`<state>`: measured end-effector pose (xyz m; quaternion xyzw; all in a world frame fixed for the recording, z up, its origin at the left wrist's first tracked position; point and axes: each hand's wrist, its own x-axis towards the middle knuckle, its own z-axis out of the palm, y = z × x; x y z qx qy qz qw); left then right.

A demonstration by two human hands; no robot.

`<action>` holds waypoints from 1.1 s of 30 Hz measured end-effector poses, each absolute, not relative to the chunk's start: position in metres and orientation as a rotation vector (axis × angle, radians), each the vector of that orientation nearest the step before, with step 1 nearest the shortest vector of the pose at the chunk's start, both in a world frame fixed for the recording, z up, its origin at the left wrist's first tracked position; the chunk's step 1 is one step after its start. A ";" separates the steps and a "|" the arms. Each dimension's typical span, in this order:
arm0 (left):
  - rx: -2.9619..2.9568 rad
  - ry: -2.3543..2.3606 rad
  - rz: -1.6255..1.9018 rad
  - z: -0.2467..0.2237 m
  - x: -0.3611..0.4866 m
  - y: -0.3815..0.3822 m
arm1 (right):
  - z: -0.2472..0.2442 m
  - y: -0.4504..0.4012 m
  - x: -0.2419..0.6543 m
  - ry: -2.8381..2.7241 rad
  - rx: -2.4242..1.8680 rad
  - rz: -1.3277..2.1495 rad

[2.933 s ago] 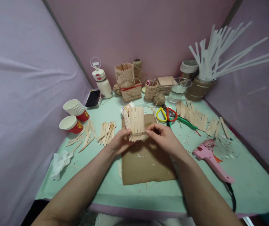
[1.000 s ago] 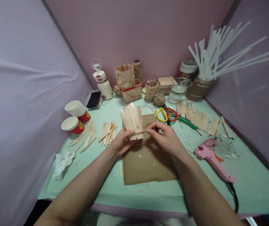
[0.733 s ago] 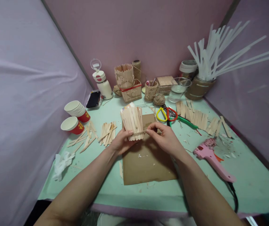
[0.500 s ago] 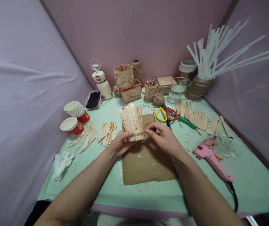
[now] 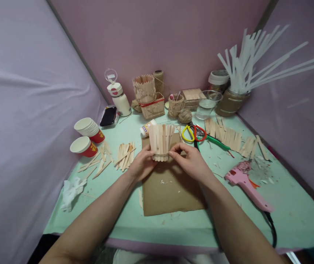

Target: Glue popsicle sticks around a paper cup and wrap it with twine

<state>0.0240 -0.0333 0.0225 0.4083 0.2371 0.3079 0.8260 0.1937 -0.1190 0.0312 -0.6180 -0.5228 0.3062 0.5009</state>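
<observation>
A cup faced with upright craft sticks (image 5: 161, 139) is held over the cardboard sheet, its wider end up. Thin twine (image 5: 161, 155) circles it near the rounded stick ends at the bottom. My left hand (image 5: 143, 161) grips the cup at its lower left, thumb in front and the other fingers mostly hidden behind. At the lower right side, my right hand (image 5: 186, 156) is closed in a pinch, thumb against forefinger, where the twine meets the cup's edge. The cardboard (image 5: 173, 194) beneath carries small clear glue bits.
Loose craft sticks (image 5: 125, 157) and red paper cups (image 5: 84, 146) lie left. Behind the held cup is a white tub (image 5: 147, 128). Pliers (image 5: 194, 132), a stick row (image 5: 224, 135) and a pink glue gun (image 5: 249, 185) with its cord are right. Finished stick baskets (image 5: 153, 106) stand at the back.
The stick-covered cup has turned more upright and shifted slightly right, showing more of the white tub behind it. Both hands stay on the cup and twine.
</observation>
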 end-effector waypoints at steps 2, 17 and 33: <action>0.871 0.514 0.657 0.019 0.025 -0.036 | 0.031 -0.119 0.190 -1.286 -1.489 0.724; 0.648 0.586 0.696 0.023 0.026 -0.039 | 0.024 -0.114 0.184 -1.546 -1.575 0.240; 0.479 0.507 0.745 0.027 0.024 -0.037 | 0.050 -0.011 0.236 -1.351 -2.173 -0.107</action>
